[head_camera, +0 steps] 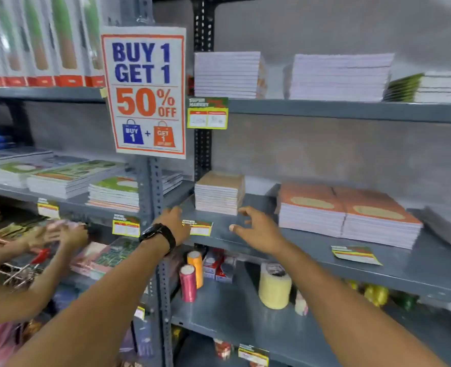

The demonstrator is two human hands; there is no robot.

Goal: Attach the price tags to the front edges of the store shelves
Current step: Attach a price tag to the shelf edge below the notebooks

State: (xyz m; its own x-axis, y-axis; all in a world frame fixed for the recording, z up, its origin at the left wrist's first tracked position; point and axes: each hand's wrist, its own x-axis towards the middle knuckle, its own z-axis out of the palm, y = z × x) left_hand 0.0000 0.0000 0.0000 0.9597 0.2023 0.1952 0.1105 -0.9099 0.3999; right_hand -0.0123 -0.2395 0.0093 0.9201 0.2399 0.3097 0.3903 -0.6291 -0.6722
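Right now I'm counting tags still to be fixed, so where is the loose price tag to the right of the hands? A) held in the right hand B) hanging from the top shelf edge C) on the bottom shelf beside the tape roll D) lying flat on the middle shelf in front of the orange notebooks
D: the loose price tag lies flat on the middle shelf, in front of the orange notebooks.
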